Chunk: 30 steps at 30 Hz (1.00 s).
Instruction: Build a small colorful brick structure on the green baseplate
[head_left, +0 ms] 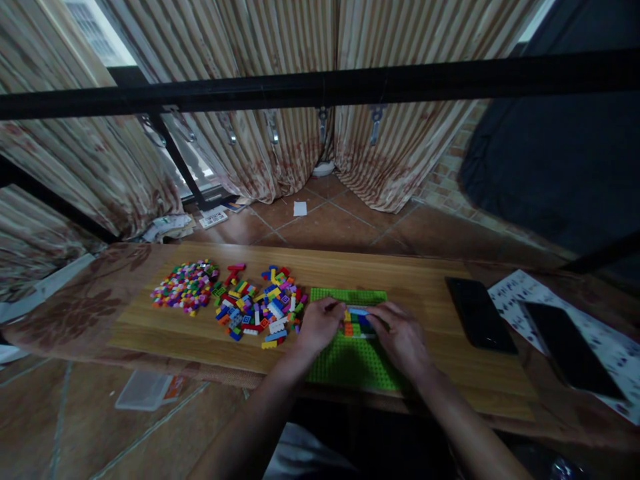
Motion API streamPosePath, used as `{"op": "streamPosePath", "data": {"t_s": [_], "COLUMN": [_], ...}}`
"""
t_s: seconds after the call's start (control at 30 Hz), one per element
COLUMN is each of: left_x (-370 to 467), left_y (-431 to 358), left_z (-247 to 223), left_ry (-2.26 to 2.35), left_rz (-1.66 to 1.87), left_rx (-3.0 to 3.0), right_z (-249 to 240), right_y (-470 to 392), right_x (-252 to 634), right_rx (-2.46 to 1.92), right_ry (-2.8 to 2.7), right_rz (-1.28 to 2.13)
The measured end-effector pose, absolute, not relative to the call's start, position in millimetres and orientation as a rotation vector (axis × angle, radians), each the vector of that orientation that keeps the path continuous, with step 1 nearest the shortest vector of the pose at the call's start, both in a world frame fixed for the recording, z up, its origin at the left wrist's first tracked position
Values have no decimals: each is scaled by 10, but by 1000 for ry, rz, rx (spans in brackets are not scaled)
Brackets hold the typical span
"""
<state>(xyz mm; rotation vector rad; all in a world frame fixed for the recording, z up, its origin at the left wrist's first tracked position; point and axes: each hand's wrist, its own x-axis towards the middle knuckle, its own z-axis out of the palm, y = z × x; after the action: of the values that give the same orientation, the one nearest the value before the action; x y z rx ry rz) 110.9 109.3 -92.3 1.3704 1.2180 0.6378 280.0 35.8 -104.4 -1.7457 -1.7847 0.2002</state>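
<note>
Studded green plastic baseplate (pixel 353 360), glossy plastic bricks (pixel 250 308), matt wood-grain board (pixel 425 283), glossy black phone (pixel 480 313)

A dim room around my low wooden table (pixel 425 283)

I look down over a black metal bar (pixel 320 87) that crosses my view, with small hooks hanging beneath it. Behind it, striped beige curtains (pixel 280 147) with a faded reddish pattern fall to a floor of terracotta tiles (pixel 330 223); pale daylight shows through the window (pixel 95 33) at the upper left. Scraps of paper (pixel 300 209) lie on the tiles near the curtain hem. A brown flowered cloth (pixel 65 313) covers the surface under the table, and a dark fabric mass (pixel 560 153) fills the right side.
</note>
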Motion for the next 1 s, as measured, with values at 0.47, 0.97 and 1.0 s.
{"op": "streamPosePath", "data": {"t_s": [0.47, 0.97, 1.0], "left_x": [1112, 1166, 1170], "left_y": [1243, 1230, 1229], "left_z": [-1070, -993, -987], "left_ry": [1218, 1289, 1292], "left_rz": [580, 478, 473], "left_rx": [1889, 1907, 1910], "right_z": [-1140, -1184, -1191], "right_y": [382, 431, 444], "right_x": [2718, 2709, 2707], "right_rx": [-1880, -1884, -1886], "right_ry": [-1761, -1436, -1422], "right_rz": [17, 211, 223]}}
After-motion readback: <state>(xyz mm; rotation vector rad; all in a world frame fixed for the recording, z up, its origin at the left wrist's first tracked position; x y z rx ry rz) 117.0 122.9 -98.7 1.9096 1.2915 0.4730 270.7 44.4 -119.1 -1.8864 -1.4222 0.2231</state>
